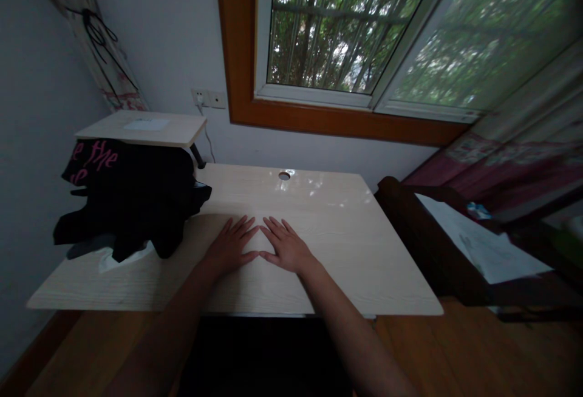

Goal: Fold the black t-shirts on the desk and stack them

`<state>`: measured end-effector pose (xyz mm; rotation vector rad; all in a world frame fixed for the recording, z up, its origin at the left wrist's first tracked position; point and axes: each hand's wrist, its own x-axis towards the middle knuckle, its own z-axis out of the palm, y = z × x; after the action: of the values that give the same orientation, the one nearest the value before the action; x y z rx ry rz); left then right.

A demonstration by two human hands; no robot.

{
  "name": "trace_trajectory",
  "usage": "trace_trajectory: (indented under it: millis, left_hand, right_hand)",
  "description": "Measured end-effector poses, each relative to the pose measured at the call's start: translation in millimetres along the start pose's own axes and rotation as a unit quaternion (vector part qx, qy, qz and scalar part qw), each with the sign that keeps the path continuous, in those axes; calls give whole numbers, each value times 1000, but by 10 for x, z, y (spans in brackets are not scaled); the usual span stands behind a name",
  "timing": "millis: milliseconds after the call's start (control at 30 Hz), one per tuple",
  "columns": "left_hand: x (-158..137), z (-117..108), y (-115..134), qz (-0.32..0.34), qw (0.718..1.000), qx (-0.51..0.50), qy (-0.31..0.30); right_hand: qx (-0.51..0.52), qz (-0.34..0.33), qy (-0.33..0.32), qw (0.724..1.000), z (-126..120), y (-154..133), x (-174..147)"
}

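Under your palms lies the pale, wood-grained desk (pixel 355 251), a round hole (pixel 284 176) near its back edge. Your left hand (pixel 233 244) and right hand (pixel 286 245) lie flat, fingers spread, forefingers and thumbs meeting or nearly so. Left of them, black cloth (pixel 141 193) with pink lettering sits heaped before a raised shelf (pixel 182 132). Beyond, a wooden-framed window (pixel 337 39) breaks the white wall (pixel 155 39); to the right, dark furniture (pixel 421 233) bears a white sheet (pixel 483 236).

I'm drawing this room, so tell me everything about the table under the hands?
The table has a flat, pale top with wood-like grain, rounded front corners and a round hole near its back edge. It stands by the wall. The left hand and right hand rest palms-down on it; black cloth lies on its left part.
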<state>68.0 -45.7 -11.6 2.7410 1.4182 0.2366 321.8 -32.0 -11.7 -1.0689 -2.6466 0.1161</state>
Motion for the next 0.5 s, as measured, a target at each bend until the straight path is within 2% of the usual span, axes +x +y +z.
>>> trace_trajectory:
  millis: [500]
  left_hand:
    - [0, -12, 3, 2, 1000, -3, 3]
  right_hand:
    - [-1, 0, 2, 1000, -6, 0, -2]
